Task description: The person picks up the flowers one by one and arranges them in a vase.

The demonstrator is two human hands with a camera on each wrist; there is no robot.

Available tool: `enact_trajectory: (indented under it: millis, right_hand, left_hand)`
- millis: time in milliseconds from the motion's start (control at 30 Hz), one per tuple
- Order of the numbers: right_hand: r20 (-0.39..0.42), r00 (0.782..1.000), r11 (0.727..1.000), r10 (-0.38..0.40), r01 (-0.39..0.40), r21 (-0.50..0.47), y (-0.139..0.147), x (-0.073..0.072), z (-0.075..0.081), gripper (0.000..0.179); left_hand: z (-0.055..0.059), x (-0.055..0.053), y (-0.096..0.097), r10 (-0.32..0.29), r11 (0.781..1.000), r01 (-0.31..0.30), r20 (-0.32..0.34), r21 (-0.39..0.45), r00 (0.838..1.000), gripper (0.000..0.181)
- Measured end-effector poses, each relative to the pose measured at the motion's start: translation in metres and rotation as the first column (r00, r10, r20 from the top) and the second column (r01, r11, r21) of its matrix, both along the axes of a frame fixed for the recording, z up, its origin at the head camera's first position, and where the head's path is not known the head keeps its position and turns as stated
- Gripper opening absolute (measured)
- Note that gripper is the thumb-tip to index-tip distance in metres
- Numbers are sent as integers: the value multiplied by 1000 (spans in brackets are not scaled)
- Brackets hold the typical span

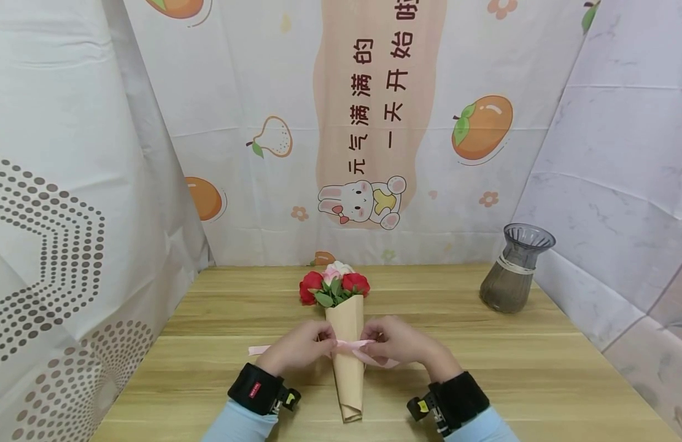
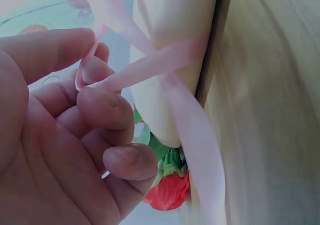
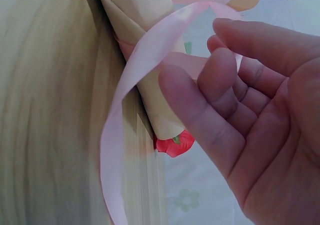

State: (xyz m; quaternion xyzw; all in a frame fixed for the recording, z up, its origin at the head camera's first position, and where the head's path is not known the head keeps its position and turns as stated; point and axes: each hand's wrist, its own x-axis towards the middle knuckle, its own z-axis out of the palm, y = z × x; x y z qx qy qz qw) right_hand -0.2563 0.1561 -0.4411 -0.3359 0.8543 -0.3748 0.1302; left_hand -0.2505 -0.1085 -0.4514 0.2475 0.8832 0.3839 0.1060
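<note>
A small bouquet wrapped in tan paper [image 1: 348, 383] lies on the table, its flower end pointing away from me. Red roses [image 1: 355, 283], a pale pink and white bloom [image 1: 335, 270] and green leaves show at the top. A pink ribbon [image 1: 348, 346] goes round the middle of the wrap. My left hand [image 1: 301, 347] pinches the ribbon between thumb and fingers at the wrap's left side. On the other side, my right hand [image 1: 400, 344] pinches ribbon too. Crossed strands of ribbon [image 2: 195, 120] show in the left wrist view; a loose length of ribbon [image 3: 120, 90] curves down in the right wrist view.
At the back right of the wooden table [image 1: 241, 307] stands a grey glass vase [image 1: 506, 285] with a pale band round its neck. A printed cloth [image 1: 252, 209] hangs behind the table, with more cloth at both sides.
</note>
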Motion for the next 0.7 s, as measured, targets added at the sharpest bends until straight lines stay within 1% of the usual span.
enact_trajectory:
  millis: [167,267,367,567,700]
  right_hand:
    - [28,999,999,-37,37,-6,3,0,2,5]
    - [23,999,999,-46,47,-22,5,0,1,6]
    - [21,999,998,-44,45,-46,7,-1,0,6]
    - [48,998,994,-50,55,-92,8,-1,2,7]
    - [69,995,991,-68,75,-107,8,-1,3,11]
  left_hand:
    - [2,-1,-4,17,1000,-16,-21,21,1000,20]
    - [2,-2,-5,29,998,-28,-21,50,999,25]
    - [2,-3,-6,37,995,-37,-4,89,999,26]
    - [6,-2,-5,9,976,-25,77,217,997,25]
    - [8,-1,-5,8,970,-32,100,240,995,23]
